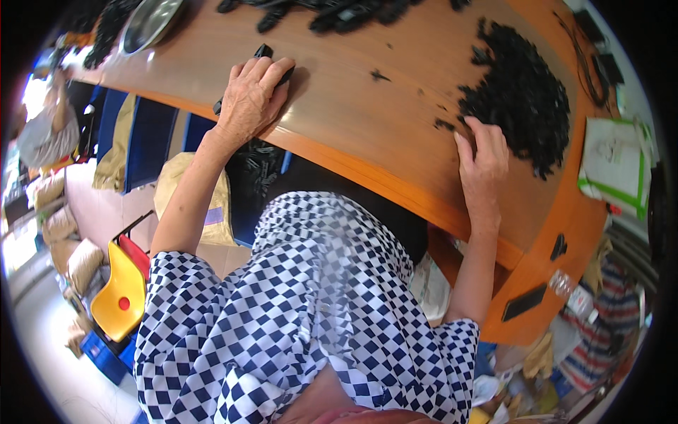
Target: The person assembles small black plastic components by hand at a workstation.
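Near the table's front edge, my left hand (pixel 256 95) is closed around a long black plastic part (pixel 264 51). The part's ends show past the fingers and the palm side, while its middle is hidden. My right hand (pixel 484 152) is at the near left edge of a heap of small black plastic pieces (pixel 522 99). Its thumb and index finger are bent with a gap between their tips, and I see nothing held there. A few loose black bits (pixel 443 124) lie just left of those fingertips.
Larger black parts (pixel 346 14) are piled at the far side of the table (pixel 353 106). A metal bowl (pixel 150 27) stands at the far left. A phone (pixel 524 304) and a plastic bottle (pixel 580 304) are at the right. A yellow chair (pixel 116 297) stands on the floor at left.
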`<state>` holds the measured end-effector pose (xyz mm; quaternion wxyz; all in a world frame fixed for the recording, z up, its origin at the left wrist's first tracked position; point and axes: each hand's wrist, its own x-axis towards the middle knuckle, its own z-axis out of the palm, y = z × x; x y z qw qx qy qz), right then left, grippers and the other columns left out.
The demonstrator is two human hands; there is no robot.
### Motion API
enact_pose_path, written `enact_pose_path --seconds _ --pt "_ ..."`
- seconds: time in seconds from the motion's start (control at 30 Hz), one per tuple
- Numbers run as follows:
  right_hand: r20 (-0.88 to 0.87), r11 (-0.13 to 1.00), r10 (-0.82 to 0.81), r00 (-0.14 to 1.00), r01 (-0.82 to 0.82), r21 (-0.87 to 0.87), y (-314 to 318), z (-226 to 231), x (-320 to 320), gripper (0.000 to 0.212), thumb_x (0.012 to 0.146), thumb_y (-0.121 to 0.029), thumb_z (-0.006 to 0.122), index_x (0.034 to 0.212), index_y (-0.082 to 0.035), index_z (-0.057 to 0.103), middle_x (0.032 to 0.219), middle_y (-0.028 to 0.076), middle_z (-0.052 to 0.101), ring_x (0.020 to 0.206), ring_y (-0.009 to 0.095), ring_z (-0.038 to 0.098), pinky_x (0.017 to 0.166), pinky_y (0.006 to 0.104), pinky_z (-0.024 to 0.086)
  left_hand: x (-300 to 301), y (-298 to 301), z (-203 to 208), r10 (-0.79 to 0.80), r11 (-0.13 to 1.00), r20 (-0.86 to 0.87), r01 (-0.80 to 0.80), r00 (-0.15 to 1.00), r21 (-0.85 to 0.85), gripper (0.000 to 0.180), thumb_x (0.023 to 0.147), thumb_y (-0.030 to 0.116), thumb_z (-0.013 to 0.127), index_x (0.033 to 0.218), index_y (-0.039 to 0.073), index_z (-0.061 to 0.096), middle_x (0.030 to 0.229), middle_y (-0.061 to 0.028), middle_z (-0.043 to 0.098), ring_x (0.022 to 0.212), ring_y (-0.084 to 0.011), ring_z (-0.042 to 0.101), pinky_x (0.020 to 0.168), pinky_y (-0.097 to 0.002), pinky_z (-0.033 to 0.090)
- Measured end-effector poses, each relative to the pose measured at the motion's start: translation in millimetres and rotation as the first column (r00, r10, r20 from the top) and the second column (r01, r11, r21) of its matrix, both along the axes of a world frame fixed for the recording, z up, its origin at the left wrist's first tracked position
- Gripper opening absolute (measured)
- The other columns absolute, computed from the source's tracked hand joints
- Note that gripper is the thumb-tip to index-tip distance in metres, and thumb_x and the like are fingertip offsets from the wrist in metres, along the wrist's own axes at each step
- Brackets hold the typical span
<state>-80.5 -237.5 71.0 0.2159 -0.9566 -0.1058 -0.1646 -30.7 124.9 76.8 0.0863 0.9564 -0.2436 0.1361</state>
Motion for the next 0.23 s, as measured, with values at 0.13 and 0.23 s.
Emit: enact_pose_path --seconds 0.13,0.23 --pt "-0.028 0.997 0.074 0.997 -0.075 -0.032 12.6 -0.9 8.1 0.022 0.078 -0.009 0.069 0.099 -0.009 0.064 0.087 0.006 0.055 0.085 0.026 0.055 0.076 0.0383 0.045 0.6 65.2 -0.5 0.176 0.984 0.072 -0.174 0.982 -0.026 0.037 0.08 0.009 0.061 0.116 0.011 0.053 0.094 -0.0093 0.056 0.095 -0.0289 0.056 0.085 -0.0406 0.042" --pt "-0.098 0.997 0.073 0.992 -0.074 -0.001 10.6 -5.6 14.8 0.016 0.08 -0.009 0.068 0.096 -0.008 0.065 0.088 0.006 0.055 0.085 0.025 0.056 0.076 0.0374 0.046 -9.4 93.9 2.7 0.3 0.954 0.042 -0.3 0.953 -0.002 0.04 0.08 0.01 0.061 0.119 0.012 0.053 0.1 -0.0101 0.058 0.1 -0.0282 0.055 0.089 -0.0424 0.04"
